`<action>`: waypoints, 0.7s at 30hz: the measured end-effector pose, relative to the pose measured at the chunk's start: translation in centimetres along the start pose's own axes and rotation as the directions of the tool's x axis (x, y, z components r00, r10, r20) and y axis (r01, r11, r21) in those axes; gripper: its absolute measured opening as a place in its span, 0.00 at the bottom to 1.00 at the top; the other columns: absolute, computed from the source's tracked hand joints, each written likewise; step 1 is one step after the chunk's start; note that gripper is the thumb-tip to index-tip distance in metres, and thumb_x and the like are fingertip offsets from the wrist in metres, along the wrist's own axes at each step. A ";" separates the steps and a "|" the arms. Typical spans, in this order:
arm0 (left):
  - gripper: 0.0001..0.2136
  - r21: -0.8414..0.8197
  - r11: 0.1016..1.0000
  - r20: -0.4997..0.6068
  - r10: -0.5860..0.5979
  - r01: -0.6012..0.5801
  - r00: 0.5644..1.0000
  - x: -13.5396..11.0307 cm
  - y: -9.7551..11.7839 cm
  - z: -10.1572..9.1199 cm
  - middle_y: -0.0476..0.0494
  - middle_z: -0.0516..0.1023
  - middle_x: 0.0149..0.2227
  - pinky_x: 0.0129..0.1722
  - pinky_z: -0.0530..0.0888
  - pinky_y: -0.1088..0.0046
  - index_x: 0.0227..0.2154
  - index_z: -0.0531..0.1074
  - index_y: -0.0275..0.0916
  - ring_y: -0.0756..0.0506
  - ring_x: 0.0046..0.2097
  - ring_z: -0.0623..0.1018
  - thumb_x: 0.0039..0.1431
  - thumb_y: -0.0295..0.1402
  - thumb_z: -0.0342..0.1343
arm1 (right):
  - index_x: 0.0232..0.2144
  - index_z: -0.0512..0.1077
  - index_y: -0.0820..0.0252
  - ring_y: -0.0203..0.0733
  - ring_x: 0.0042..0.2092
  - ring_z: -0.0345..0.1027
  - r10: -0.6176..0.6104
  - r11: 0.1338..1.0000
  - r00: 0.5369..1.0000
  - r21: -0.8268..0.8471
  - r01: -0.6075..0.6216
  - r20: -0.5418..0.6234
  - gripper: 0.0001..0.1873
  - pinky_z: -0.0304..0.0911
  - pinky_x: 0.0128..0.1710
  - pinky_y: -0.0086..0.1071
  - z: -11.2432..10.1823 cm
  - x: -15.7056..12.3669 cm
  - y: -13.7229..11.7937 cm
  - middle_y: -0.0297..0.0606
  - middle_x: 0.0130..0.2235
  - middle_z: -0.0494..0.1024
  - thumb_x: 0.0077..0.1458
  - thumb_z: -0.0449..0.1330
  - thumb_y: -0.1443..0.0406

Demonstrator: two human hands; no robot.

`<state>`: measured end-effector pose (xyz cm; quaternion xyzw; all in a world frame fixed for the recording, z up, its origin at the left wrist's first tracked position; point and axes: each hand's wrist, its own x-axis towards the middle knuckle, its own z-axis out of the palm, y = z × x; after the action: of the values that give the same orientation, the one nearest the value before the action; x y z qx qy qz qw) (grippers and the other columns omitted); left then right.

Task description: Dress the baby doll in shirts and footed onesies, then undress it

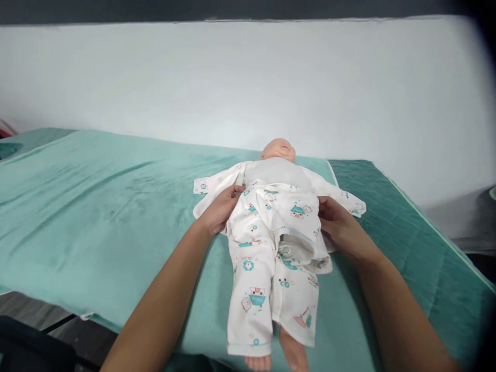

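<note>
On the green bed (96, 206), your left hand (220, 209) and right hand (339, 227) each pinch the trousers (267, 248) at the doll's (279, 151) waist.

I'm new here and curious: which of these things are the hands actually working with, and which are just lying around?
In use: left hand, right hand, patterned baby suit, doll.
Just lying there: teal blanket under the doll, quilted green mat.

Soft printed cotton romper (271, 243), velvety blanket (96, 206)
</note>
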<state>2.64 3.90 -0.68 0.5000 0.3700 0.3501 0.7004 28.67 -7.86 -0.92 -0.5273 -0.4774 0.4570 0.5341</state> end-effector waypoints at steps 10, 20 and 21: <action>0.09 0.077 0.997 0.106 0.013 -0.021 0.994 -0.5 0.4 -0.1 0.43 0.80 0.33 0.33 0.73 0.70 0.33 0.79 0.40 0.43 0.35 0.77 0.50 0.38 0.64 | 0.40 0.75 0.54 0.43 0.36 0.74 0.104 0.989 0.994 -0.101 -0.106 -0.022 0.16 0.67 0.30 0.31 -0.3 -0.4 0.2 0.35 0.33 0.81 0.49 0.66 0.55; 0.09 0.116 0.993 0.062 -0.018 0.011 0.998 -0.3 -0.3 -0.8 0.46 0.78 0.28 0.32 0.71 0.72 0.29 0.77 0.37 0.46 0.32 0.74 0.50 0.37 0.63 | 0.38 0.80 0.48 0.50 0.39 0.75 0.111 0.969 0.990 -0.230 -0.089 0.086 0.14 0.71 0.36 0.37 -1.1 -0.4 0.2 0.32 0.30 0.81 0.52 0.64 0.52; 0.09 0.103 0.995 0.065 -0.013 0.007 0.998 -0.3 -0.3 -0.7 0.45 0.79 0.29 0.33 0.71 0.71 0.31 0.78 0.37 0.46 0.33 0.74 0.50 0.38 0.63 | 0.39 0.79 0.48 0.50 0.41 0.75 0.103 0.971 0.987 -0.229 -0.073 0.124 0.13 0.71 0.39 0.38 -1.0 -0.4 0.0 0.33 0.32 0.81 0.51 0.64 0.52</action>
<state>1.88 3.86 -1.03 0.5448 0.3669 0.3105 0.6872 29.64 -8.38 -0.93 -0.5724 -0.5369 0.4584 0.4170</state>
